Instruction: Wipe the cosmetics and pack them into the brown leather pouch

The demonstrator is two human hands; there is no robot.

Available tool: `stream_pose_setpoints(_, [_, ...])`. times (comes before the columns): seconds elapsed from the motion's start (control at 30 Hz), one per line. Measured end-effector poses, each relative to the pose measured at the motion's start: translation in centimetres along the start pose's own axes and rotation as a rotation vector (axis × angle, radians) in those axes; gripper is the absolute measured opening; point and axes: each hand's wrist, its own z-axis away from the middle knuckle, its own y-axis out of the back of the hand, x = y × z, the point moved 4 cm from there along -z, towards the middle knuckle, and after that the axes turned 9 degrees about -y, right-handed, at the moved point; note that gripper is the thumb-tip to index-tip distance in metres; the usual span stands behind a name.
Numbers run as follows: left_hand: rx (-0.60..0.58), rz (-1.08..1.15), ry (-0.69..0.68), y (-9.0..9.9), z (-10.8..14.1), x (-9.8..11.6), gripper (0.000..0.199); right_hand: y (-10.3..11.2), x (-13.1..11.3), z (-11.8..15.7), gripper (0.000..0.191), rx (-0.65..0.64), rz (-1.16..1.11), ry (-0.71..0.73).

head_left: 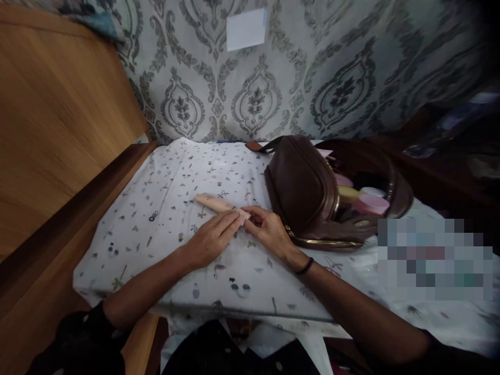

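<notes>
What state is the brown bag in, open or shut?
The brown bag is open; its gold zipper is parted and a pink item shows inside.

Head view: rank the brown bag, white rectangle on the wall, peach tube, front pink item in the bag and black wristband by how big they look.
1. Brown bag
2. White rectangle
3. Peach tube and front pink item: unsure, as the left hand covers part of the tube
4. Black wristband

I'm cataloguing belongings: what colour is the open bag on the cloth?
The bag is dark brown with a gold-coloured zip, shown best in the head view.
</notes>
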Motion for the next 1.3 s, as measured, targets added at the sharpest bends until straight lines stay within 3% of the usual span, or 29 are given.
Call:
stream_pose_setpoints(0.1, [0.014,0.001,0.019,-0.1,0.2,-0.4,0.053,-0.1,0.2,-0.2,0.038,-0.048,-0.087,-0.034])
stream_pose_setpoints(0.33, [0.035,-0.048,0.326,1.0,3.1,-6.2,0.046,0.1,0.4,-0.1,0.046,-0.058,-0.225,-0.121])
stream_pose_setpoints(0.43, [0.032,-0.061,0.38,1.5,3.7,-7.3,0.042,0.2,0.1,0.0,0.047,-0.062,-0.234,-0.126])
stream_pose_setpoints(0.53, [0.051,-0.027,0.348,1.4,3.1,-6.3,0.045,0.1,-0.2,0.0,0.045,-0.073,-0.256,-0.139])
stream_pose_setpoints(0.77, [0.072,0.035,-0.035,0.8,-0.7,-0.3,0.056,-0.3,-0.3,0.0,0.039,-0.122,-0.436,-0.2])
stream_pose_setpoints(0.87, [0.08,0.001,-0.002,1.1,-0.6,-0.9,0.055,-0.4,-0.4,0.2,0.041,-0.181,-0.479,-0.207])
stream_pose_setpoints(1.03, [0.134,-0.041,0.253,2.1,1.7,-5.2,0.05,-0.7,-0.8,0.6,0.045,-0.269,-0.555,-0.249])
stream_pose_setpoints(1.13, [0.139,-0.064,0.372,2.6,2.7,-6.7,0.047,-1.1,-1.1,0.9,0.047,-0.335,-0.627,-0.278])
stream_pose_setpoints(1.2, [0.136,-0.058,0.362,2.7,2.6,-6.4,0.047,-1.4,-1.2,1.1,0.048,-0.382,-0.677,-0.295])
stream_pose_setpoints(1.3, [0.133,-0.007,0.213,2.4,1.4,-4.2,0.051,-1.6,-1.1,1.0,0.048,-0.423,-0.747,-0.325])
